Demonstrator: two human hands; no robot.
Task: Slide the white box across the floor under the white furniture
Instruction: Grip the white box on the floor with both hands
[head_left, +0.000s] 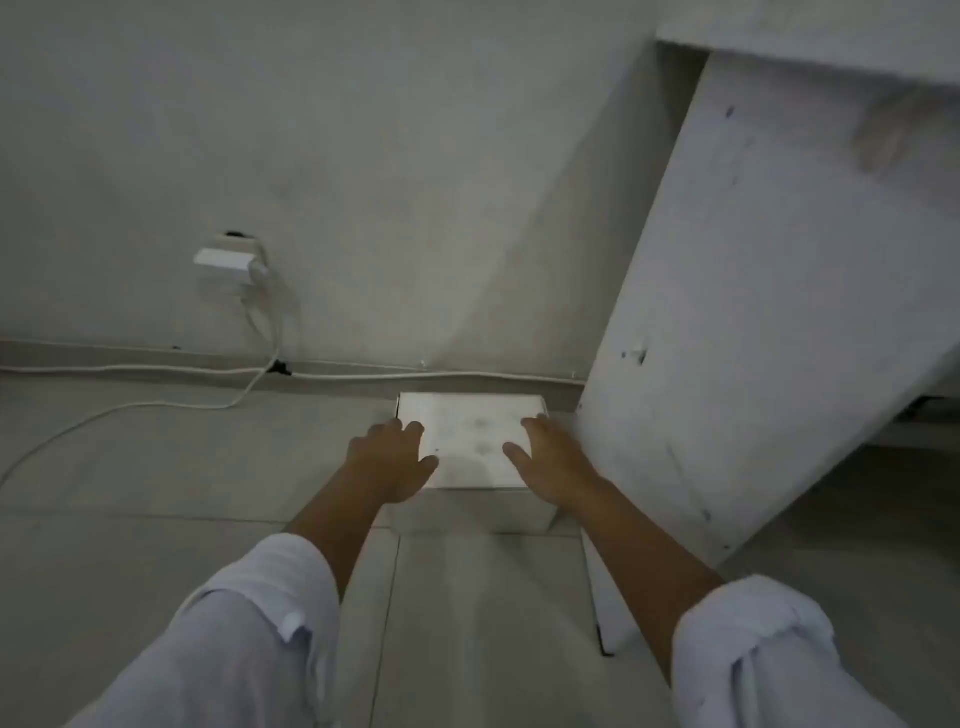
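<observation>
A white box (475, 441) lies flat on the tiled floor near the wall, its right edge close to the white furniture side panel (769, 312). My left hand (392, 457) rests on the box's left edge, fingers curled over the side and thumb on the lid. On the box's right edge sits my right hand (550, 462), fingers spread on the lid and down the side. Both forearms reach forward from rolled white sleeves. The box's near face is partly in shadow.
A wall socket with a white plug adapter (228, 260) sits at the left. White cables (156, 370) run along the skirting and loop over the floor (130, 467). The furniture's top (831, 47) overhangs at upper right, with dark open space beneath it at the right.
</observation>
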